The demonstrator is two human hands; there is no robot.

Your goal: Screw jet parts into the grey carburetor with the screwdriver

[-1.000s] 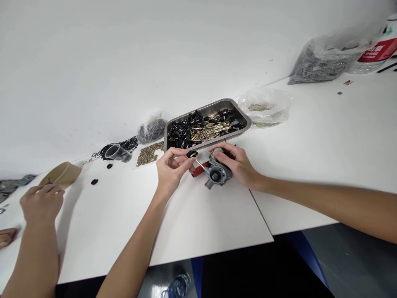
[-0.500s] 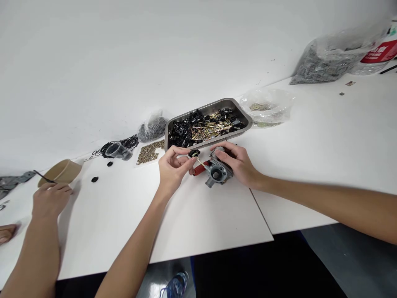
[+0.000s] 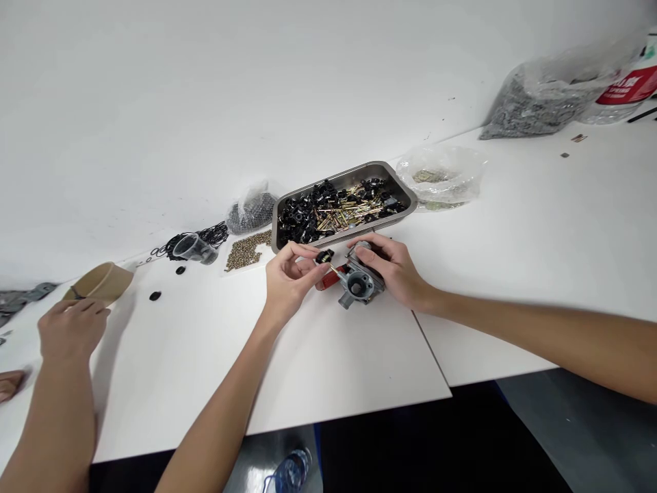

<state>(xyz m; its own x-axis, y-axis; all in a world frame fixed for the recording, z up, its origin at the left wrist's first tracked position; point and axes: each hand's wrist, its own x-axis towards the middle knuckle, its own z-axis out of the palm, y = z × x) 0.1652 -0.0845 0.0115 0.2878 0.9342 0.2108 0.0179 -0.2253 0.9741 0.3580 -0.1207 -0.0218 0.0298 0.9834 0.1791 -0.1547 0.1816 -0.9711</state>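
Far left of the bench [image 3: 179,370], a co-worker's hand [image 3: 74,329] is at the near side of a tan bowl [image 3: 110,279], fingers around a thin dark item, too small to identify; two black discs [image 3: 155,296] lie right of the bowl; next, a clear cup [image 3: 198,248] on its side, against a tangle of black rings [image 3: 214,235]; then a clear bag of dark bits [image 3: 251,211], with small brass pieces [image 3: 248,250] spread in front of it.

Your left hand [image 3: 290,277] pinches a black knob [image 3: 324,256] between thumb and fingers; a thin brass rod [image 3: 335,269] slants from the knob to the grey metal part [image 3: 359,285], can't tell how far in it sits; a red piece [image 3: 331,279] shows just behind the rod; the metal tray [image 3: 410,198] behind holds black knobs and brass rods.

Your right hand [image 3: 391,267] is wrapped over the metal part's top right, gripping it near the tray's front edge; further right, an open clear bag [image 3: 456,177] beside the tray; then a bag of grey bits [image 3: 534,103]; last, a red-labelled bottle [image 3: 629,89].
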